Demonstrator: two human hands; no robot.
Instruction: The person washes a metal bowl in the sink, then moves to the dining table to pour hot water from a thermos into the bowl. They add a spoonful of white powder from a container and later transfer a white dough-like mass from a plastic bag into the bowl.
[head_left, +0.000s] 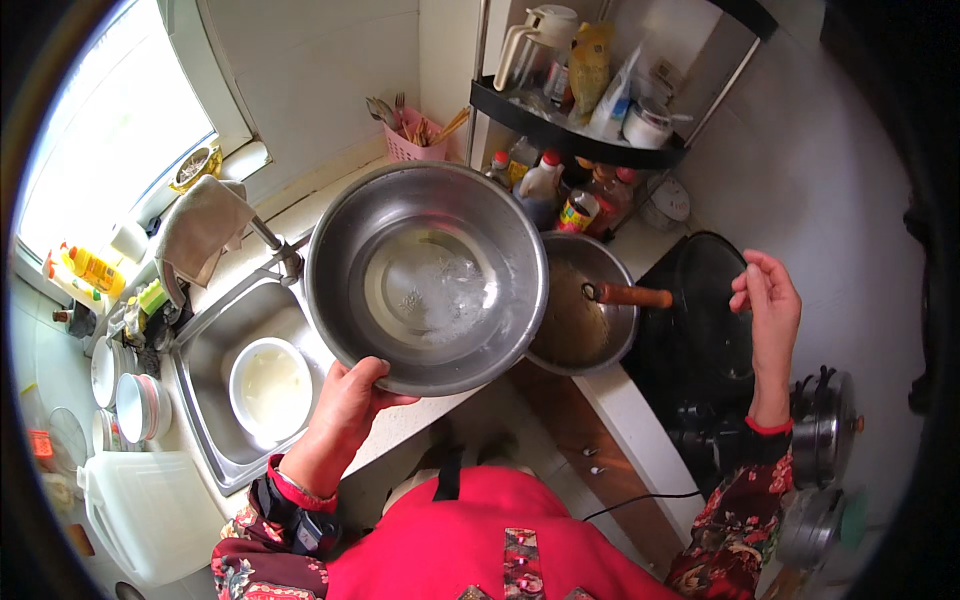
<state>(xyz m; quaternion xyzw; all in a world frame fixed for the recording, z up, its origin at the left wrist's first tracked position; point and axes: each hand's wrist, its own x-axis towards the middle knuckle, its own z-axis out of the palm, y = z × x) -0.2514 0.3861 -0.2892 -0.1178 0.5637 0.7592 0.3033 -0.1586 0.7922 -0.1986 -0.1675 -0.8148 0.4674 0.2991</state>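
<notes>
My left hand grips the near rim of a large stainless steel basin, its thumb over the edge. Some clear liquid with whitish residue lies in the bottom of the basin. To its right, partly behind it, a second metal bowl holds a brownish liquid or food that I cannot make out. A wooden handle reaches over this bowl's right rim. My right hand is raised over the right side of the dark cooktop, fingers curled, with nothing seen in it and apart from the handle.
At left, a white bowl of cloudy liquid sits in the steel sink; a cloth hangs over the faucet. Stacked bowls and a white plastic board or lid lie beyond. Bottles and a corner shelf stand behind the basin.
</notes>
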